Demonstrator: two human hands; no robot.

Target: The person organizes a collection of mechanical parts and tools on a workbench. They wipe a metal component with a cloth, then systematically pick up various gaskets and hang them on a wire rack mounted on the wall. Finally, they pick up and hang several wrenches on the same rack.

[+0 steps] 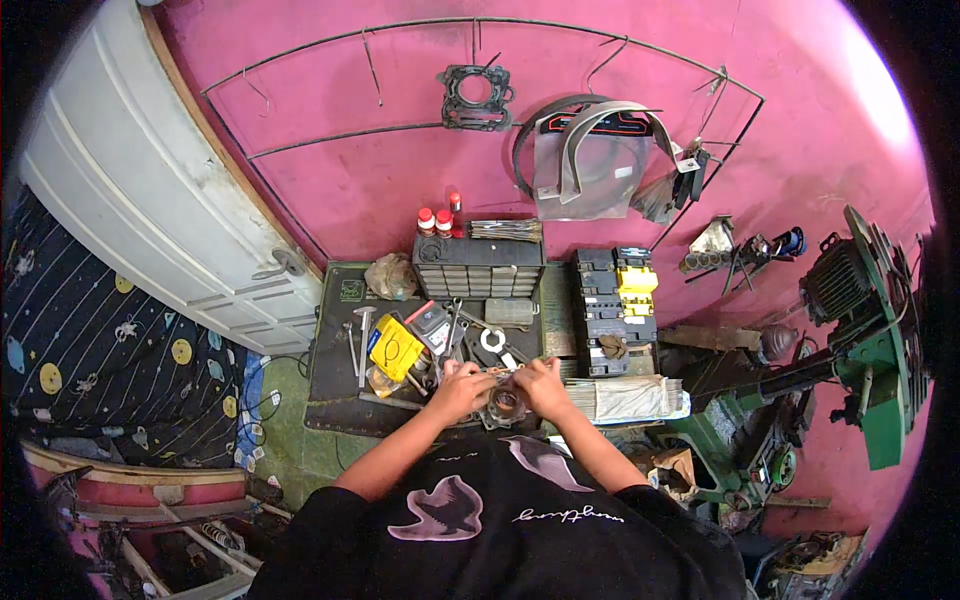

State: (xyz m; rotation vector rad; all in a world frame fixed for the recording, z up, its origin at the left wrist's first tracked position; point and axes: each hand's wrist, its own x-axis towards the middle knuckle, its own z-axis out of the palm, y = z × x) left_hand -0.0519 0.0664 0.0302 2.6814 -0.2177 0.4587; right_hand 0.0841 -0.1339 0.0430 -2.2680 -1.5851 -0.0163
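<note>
Both hands at the near edge of the desk (333, 398), fingers pointing in toward each other. Left hand (462, 390): fingers bent, partly closed, at the left side of a round-mouthed metal part (505, 405). Right hand (543, 387): likewise curled, at the part's upper right. Cannot tell how firmly either grips, nor whether a small piece is pinched between the fingertips; too small to make out. Metal part sits between the hands, just in front of the person's black shirt (520, 520), its round opening facing up.

Desk to the left of the hands: yellow packet (395, 345) with a dark loop on it; caliper (364, 345) lying lengthwise left of the packet. Beyond the hands: white ring (492, 340) among loose tools; grey box (509, 313) behind it. Farther back, dark drawer cabinet (478, 280). On its top, 2 red-and-white bottles, 1 red can (456, 212) and a bundle of thin rods (505, 230). Crumpled plastic bag (391, 276) beside the cabinet, on its left.

Right of the desk's tools: black boxes (597, 310) in a row, yellow ones alongside. Nearer, a stack of thin packets (635, 400). Far right, green machine (880, 330). Pink wall (330, 170) behind; flat gasket (476, 97) on the wire rack.
</note>
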